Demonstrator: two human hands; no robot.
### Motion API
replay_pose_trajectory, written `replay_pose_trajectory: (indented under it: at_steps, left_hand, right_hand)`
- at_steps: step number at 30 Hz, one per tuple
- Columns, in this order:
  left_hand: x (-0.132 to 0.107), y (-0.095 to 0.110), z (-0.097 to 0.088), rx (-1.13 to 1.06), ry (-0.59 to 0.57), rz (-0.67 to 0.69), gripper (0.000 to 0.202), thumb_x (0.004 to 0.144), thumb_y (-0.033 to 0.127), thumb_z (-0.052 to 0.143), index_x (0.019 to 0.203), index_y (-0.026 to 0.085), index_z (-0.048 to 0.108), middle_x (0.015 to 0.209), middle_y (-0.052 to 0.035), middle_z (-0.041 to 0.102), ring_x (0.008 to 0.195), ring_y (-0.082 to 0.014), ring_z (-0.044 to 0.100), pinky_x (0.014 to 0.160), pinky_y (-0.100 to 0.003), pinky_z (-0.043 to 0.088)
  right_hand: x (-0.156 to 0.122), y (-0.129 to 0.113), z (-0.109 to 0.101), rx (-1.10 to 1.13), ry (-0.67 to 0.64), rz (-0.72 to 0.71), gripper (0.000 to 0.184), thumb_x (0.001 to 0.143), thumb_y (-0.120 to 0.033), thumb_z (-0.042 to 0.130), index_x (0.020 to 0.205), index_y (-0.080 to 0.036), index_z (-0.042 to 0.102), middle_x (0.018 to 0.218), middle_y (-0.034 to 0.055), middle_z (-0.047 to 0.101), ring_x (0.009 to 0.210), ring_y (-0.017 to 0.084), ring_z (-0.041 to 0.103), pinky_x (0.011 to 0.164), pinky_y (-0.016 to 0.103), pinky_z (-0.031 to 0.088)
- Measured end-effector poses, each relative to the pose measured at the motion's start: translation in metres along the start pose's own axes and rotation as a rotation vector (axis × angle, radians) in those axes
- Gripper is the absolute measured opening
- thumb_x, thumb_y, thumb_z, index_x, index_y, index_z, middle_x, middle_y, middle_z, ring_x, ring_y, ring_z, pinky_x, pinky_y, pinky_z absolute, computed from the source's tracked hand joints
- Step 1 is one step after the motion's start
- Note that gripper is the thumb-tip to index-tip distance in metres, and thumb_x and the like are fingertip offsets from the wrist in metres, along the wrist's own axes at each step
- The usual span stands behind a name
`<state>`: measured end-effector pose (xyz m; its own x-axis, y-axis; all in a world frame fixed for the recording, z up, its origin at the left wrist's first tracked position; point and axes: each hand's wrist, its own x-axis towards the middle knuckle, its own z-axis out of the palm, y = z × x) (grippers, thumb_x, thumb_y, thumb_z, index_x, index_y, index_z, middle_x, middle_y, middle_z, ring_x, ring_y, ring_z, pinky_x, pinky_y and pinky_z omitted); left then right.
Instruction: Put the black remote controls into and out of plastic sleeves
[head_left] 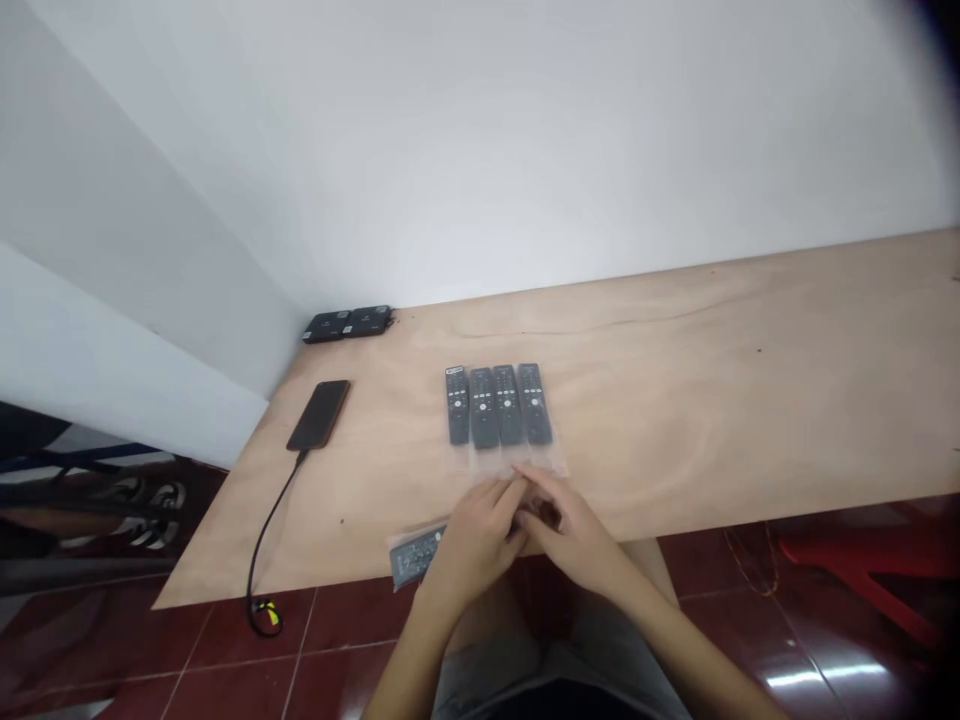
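My left hand [481,528] and my right hand [574,528] meet at the table's front edge, fingers curled and touching. Between them is a small brownish thing, too hidden by the fingers to name. Just beyond my fingertips, several black remote controls [508,405] lie side by side in a row, buttons up, in clear plastic sleeves. The leftmost remote [457,405] has a white label at its top. Another remote control [415,558] in plastic lies slanted at the front edge, partly covered by my left hand and wrist.
A dark phone [319,415] with a black cable [264,530] hanging over the edge lies on the wooden table [712,400]. Two black boxes [349,324] sit at the back left against the wall. A red plastic stool [862,560] stands at the right; another person's shoes [161,515] show at the left.
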<state>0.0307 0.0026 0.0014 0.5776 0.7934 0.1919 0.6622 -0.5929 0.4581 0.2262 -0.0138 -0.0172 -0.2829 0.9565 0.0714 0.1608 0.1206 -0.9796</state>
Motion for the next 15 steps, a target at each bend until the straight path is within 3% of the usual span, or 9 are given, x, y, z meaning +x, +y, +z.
replay_pose_trajectory:
  at_steps: [4, 8, 12, 15]
  left_hand:
    - [-0.001, -0.003, -0.008, -0.025, -0.013, -0.007, 0.065, 0.097, 0.02, 0.076, 0.156, 0.028, 0.051, 0.132, -0.0122, 0.071, 0.119, -0.0348, 0.069, 0.1, -0.051, 0.061]
    - [-0.015, -0.01, -0.02, -0.038, 0.007, -0.049, 0.065, 0.098, 0.026, 0.079, 0.157, 0.033, 0.052, 0.139, -0.0107, 0.071, 0.125, -0.0348, 0.069, 0.107, -0.054, 0.059]
    - [-0.022, -0.008, -0.017, -0.079, 0.037, 0.009, 0.048, 0.102, 0.024, 0.076, 0.147, 0.03, 0.061, 0.135, -0.0104, 0.073, 0.123, -0.0321, 0.071, 0.106, -0.052, 0.061]
    - [-0.014, 0.004, -0.004, -0.091, 0.064, 0.083, 0.045, 0.102, 0.024, 0.076, 0.145, 0.029, 0.063, 0.128, -0.0109, 0.075, 0.118, -0.0312, 0.073, 0.1, -0.05, 0.063]
  right_hand:
    - [0.003, 0.006, -0.014, -0.055, 0.064, 0.027, 0.044, 0.106, -0.035, 0.065, 0.15, -0.028, 0.068, 0.126, 0.0087, 0.08, 0.11, 0.029, 0.076, 0.106, 0.049, 0.063]
    - [-0.011, 0.013, -0.053, -0.146, 0.089, 0.055, 0.032, 0.108, -0.043, 0.065, 0.133, -0.028, 0.08, 0.118, 0.0083, 0.083, 0.103, 0.03, 0.078, 0.097, 0.048, 0.066]
    - [-0.029, 0.016, -0.086, -0.284, 0.068, -0.013, 0.03, 0.11, -0.043, 0.064, 0.132, -0.031, 0.08, 0.129, 0.0099, 0.077, 0.12, 0.032, 0.074, 0.106, 0.049, 0.063]
    - [-0.034, 0.011, -0.091, -0.435, 0.069, -0.115, 0.038, 0.106, -0.042, 0.072, 0.143, -0.033, 0.074, 0.149, 0.0117, 0.066, 0.143, 0.035, 0.06, 0.119, 0.053, 0.054]
